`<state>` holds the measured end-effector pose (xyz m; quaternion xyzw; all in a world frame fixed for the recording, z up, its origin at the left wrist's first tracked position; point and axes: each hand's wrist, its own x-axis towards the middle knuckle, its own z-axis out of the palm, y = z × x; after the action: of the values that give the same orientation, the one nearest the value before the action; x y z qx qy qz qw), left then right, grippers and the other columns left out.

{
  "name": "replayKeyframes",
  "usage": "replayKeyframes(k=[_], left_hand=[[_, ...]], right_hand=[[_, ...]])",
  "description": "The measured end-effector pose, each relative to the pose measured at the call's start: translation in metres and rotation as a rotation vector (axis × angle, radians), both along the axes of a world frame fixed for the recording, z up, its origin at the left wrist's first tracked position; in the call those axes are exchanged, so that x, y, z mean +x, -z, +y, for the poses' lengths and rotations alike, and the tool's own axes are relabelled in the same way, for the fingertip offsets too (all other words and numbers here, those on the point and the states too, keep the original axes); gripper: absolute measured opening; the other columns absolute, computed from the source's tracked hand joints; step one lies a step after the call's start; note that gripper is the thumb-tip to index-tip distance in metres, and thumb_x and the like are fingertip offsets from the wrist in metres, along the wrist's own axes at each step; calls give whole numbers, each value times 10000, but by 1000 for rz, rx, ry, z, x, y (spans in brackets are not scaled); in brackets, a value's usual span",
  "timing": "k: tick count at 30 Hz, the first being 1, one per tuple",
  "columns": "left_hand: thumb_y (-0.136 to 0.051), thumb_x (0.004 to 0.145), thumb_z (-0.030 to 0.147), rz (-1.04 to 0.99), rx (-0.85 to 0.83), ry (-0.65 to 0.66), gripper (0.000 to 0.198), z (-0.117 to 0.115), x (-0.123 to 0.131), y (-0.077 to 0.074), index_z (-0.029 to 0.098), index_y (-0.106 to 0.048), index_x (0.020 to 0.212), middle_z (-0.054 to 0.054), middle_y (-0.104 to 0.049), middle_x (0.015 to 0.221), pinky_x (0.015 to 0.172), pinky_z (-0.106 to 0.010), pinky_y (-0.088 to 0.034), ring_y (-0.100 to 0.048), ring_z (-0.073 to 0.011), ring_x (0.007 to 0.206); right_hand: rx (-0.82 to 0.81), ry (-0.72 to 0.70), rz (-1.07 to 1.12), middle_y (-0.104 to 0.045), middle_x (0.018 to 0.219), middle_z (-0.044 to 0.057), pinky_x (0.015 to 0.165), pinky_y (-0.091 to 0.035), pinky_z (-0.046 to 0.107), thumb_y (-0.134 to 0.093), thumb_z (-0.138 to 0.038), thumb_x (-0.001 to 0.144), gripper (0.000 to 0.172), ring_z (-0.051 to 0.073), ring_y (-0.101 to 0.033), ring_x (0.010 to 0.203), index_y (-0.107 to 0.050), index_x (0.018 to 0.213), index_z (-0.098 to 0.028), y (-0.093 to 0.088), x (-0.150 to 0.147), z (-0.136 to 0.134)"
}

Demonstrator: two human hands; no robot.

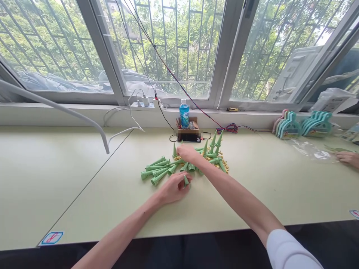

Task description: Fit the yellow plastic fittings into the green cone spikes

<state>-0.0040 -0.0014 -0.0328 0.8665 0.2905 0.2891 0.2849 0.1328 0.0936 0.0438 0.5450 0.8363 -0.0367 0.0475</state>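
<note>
My left hand point(175, 188), fingers curled, holds a green plastic spike point(186, 181) low over the table's near middle. Just beyond it my right hand point(187, 153) reaches into the pile with its fingers bent downward together. What they pinch is hidden. A green tip shows right behind those fingers. Several hollow green spikes point(158, 176) with wide collars lie heaped to the left of and under my right hand. A few pointed green spikes point(218, 141) stand upright at the pile's right. Small yellow pieces point(226, 166) are scattered among them.
Behind the pile, a blue-labelled bottle point(184, 114) stands by a small cardboard box point(193, 123) and a dark phone-like device point(189, 137). Coiled cable point(228, 128), teal hangers point(288, 126) and clear plastic bags point(311, 150) lie rightward. Another person's hand point(347, 158) is at the right edge.
</note>
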Motion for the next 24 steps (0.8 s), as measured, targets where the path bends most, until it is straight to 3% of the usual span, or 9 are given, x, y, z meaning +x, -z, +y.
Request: replayKeyframes(k=[19,24], left_hand=[[-556,845,140,36,-4,-5,136,-3,1,-4,183,-604,965,-18,-671,865,575,-239,-445,-523,-97,561],[-558,833,133,27,7,-9,135,-4,2,-4,184,-604,950,-12,-660,838,577,-241,-443,-516,-99,560]], right_hand=[[-67,7,-2,-738,1107,139,704,-483,223,-599,11,810,328,219,-728,934,-770,1019,-174,1,2,8],[-74,12,3,-738,1111,143,719,-489,226,-617,-23,832,270,216,-728,929,-771,1005,-161,0,3,10]])
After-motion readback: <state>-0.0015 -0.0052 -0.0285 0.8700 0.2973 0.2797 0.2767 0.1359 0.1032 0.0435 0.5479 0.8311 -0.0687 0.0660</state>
